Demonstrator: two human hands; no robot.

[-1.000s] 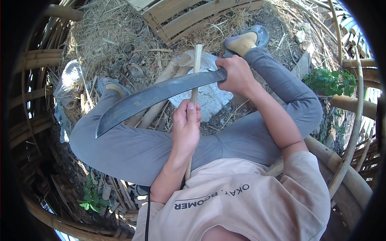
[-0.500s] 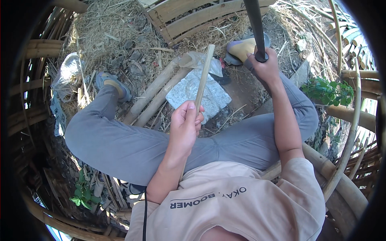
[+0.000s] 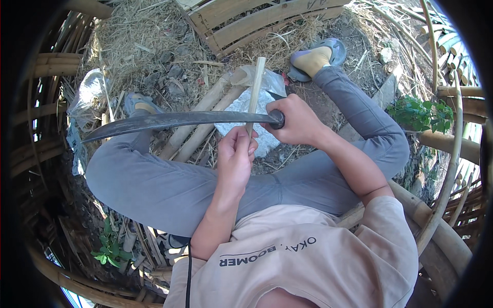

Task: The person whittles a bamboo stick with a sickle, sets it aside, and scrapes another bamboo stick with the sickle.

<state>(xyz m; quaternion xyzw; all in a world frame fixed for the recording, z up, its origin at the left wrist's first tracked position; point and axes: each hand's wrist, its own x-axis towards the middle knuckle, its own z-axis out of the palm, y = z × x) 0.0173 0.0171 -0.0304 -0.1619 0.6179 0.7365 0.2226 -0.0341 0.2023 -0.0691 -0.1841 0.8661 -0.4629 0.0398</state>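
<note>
In my left hand is a pale split bamboo strip, gripped low between thumb and curled fingers and standing nearly upright. My right hand is closed round the handle of a machete. Its long, dark, curved blade stretches left across the strip, just above my left hand, with the tip over my left leg. Whether the edge touches the strip I cannot tell. Below both hands lies a pale, squarish stone block, partly hidden by the blade and the strip.
Two bamboo poles lie left of the stone, with a clear plastic bag by their far end. A wooden slatted crate stands beyond. My bent legs frame the stone. Bamboo rails and green leaves are at right.
My right hand has come inward and left from beside my right leg. The machete has swung from pointing away to lying across the bamboo strip. My left hand has barely moved.
</note>
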